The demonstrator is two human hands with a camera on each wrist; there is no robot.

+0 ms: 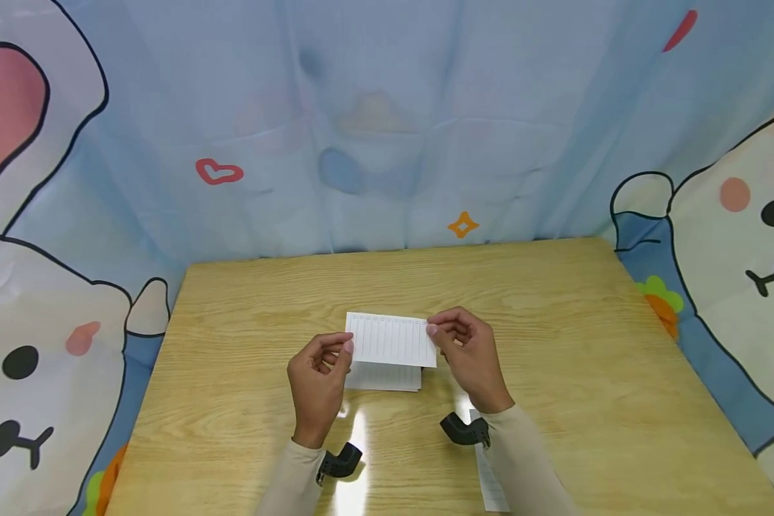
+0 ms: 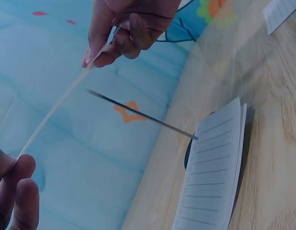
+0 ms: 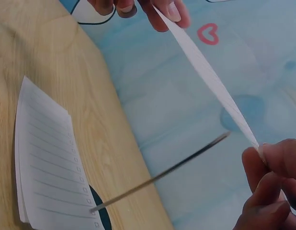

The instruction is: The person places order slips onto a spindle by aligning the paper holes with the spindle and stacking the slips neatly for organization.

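Note:
A white lined sheet of paper (image 1: 392,340) with small boxes along one edge is held up above the table between both hands. My left hand (image 1: 318,387) pinches its left end with thumb and fingers. At the other end my right hand (image 1: 472,352) pinches the corner. Below the sheet stands a paper spike, its thin metal rod (image 2: 143,115) pointing up from a dark round base (image 3: 101,211). Several similar sheets (image 2: 208,177) are pierced on the rod and lie over the base, covering most of it. The rod's tip is apart from the held sheet.
Another lined paper (image 1: 489,480) lies on the wooden table (image 1: 245,308) near the front, partly under the right forearm. Black wrist cameras (image 1: 340,461) are strapped to both wrists. A light blue printed curtain (image 1: 387,129) hangs behind the table.

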